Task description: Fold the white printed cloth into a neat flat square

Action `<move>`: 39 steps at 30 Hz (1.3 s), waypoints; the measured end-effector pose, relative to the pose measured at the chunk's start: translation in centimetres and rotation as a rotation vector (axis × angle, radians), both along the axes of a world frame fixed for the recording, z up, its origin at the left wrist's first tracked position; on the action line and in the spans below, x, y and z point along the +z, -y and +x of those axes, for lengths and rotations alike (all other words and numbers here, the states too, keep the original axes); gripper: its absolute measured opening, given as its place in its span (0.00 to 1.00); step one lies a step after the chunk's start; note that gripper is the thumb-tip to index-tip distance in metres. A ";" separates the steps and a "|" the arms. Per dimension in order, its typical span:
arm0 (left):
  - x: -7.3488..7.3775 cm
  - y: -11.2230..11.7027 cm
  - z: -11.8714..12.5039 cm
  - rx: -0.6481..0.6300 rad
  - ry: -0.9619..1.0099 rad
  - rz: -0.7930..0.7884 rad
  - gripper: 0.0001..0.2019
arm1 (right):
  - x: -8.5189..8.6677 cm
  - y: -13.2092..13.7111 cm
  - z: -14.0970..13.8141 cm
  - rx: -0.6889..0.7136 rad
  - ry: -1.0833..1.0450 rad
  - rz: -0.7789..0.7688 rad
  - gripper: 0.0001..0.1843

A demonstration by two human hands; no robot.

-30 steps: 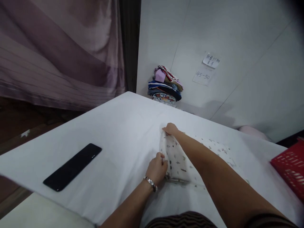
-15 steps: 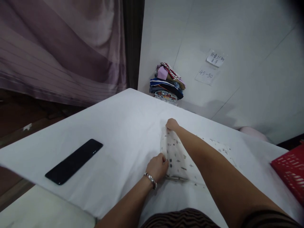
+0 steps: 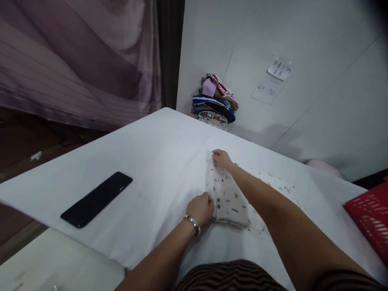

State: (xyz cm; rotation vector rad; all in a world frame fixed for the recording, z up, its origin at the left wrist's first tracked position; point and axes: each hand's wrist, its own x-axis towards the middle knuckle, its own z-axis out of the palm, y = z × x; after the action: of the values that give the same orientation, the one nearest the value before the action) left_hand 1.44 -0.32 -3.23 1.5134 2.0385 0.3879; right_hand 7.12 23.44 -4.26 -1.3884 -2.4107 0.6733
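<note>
A thin white cloth [image 3: 228,198] printed with small grey and brown motifs lies folded on the white-covered table [image 3: 157,161]. My left hand [image 3: 200,209], with a bracelet at the wrist, is closed on the cloth's near left corner. At the far left corner, my right hand [image 3: 222,158] pinches the edge between thumb and fingers. The cloth's left edge runs between both hands. My right forearm crosses over the fabric and hides part of it; a flatter part shows beyond the arm.
A black phone-like slab [image 3: 97,199] lies on the left of the table. Folded clothes [image 3: 214,101] are stacked by the wall, near handwritten paper signs [image 3: 279,69]. A red perforated basket [image 3: 368,216] stands at the right edge. A mauve curtain [image 3: 81,60] hangs at the left.
The cloth's left part lies flatter, with its folded near edge showing more clearly. The fingers of my right hand show more at the far corner. Both hands stay at nearly the same places.
</note>
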 end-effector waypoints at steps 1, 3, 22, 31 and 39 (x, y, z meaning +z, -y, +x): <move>0.0 0.0 0.0 -0.001 -0.006 0.007 0.10 | -0.2 0.7 0.6 0.027 -0.035 0.034 0.20; 0.0 0.1 0.2 0.005 -0.012 0.022 0.10 | -0.6 2.1 1.8 0.114 -0.101 0.106 0.21; 0.0 -0.1 -0.5 0.019 0.140 0.033 0.08 | 3.1 3.7 -0.1 0.757 0.601 0.346 0.12; -0.1 -0.2 -0.5 -0.017 -0.020 -0.042 0.11 | 2.8 4.7 -0.9 0.664 0.534 0.361 0.22; 0.1 -0.2 -0.7 -0.057 -0.068 -0.024 0.11 | 0.4 11.6 5.5 0.411 0.075 0.288 0.25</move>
State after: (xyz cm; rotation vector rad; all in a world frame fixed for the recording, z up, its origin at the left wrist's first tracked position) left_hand 0.72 -0.09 -3.18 1.5861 2.0386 0.2920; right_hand 12.58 11.81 -3.85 -0.8285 -2.7486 0.3416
